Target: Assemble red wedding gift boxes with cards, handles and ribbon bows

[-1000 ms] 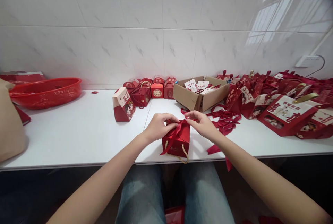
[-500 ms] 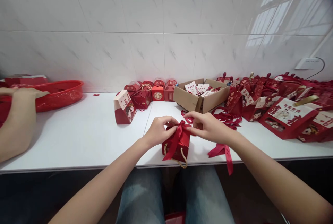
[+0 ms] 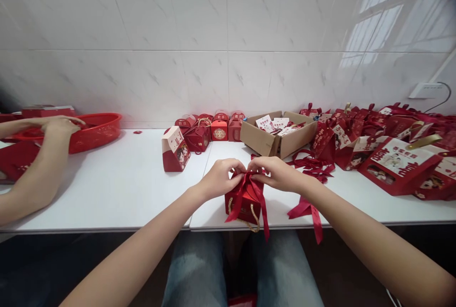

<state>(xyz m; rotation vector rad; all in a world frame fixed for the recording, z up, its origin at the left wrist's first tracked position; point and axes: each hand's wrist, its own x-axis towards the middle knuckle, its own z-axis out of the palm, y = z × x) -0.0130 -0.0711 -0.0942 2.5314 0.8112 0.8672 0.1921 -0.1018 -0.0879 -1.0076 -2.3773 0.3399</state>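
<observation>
Both forearms slant inward from the lower corners, the left forearm (image 3: 142, 240) rising to the right and the right forearm (image 3: 359, 231) rising to the left, so that the two hands meet over a small red gift box (image 3: 245, 209) near the front edge of the white table (image 3: 117, 193). The left hand (image 3: 218, 179) lies knuckles up, wrist nearly straight, its fingers curled and its thumb brought close to the fingertips, pinching the red ribbon (image 3: 246, 184) on top of the box. The right hand (image 3: 280, 174) mirrors it, fingers bent over and thumb tucked beneath, in a similar narrow pinch on the ribbon. The fingertips of the two hands are close together; exactly which loop each one grips is hard to tell. Two ribbon tails hang down the box's front, beside a gold cord handle (image 3: 254, 217). A loose ribbon strip (image 3: 306, 208) hangs over the table edge below the right forearm.
</observation>
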